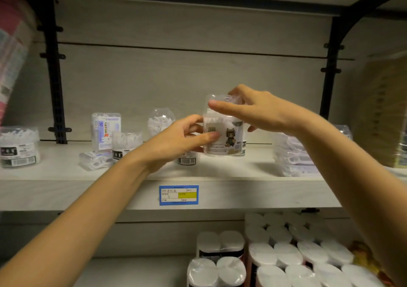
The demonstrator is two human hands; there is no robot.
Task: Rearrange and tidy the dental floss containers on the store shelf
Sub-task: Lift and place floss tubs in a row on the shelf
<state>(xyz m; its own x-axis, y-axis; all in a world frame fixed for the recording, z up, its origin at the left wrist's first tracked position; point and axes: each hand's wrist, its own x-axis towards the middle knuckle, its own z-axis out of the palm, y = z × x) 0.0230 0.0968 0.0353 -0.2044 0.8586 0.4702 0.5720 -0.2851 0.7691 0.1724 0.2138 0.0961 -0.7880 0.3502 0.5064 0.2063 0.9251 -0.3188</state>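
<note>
Clear floss container with a cartoon-figure label, upright, held by both hands near the middle of the shelf. Left hand grips its side, thumb across the label. Right hand grips the lid end from above. Whether its base touches the shelf is unclear.

To the left: round tub, tall box marked 50, a smaller tub just in front, a flat pack lying down. Stacked flat packs to the right. Blue price tag on the shelf edge. Wrapped white rolls below.
</note>
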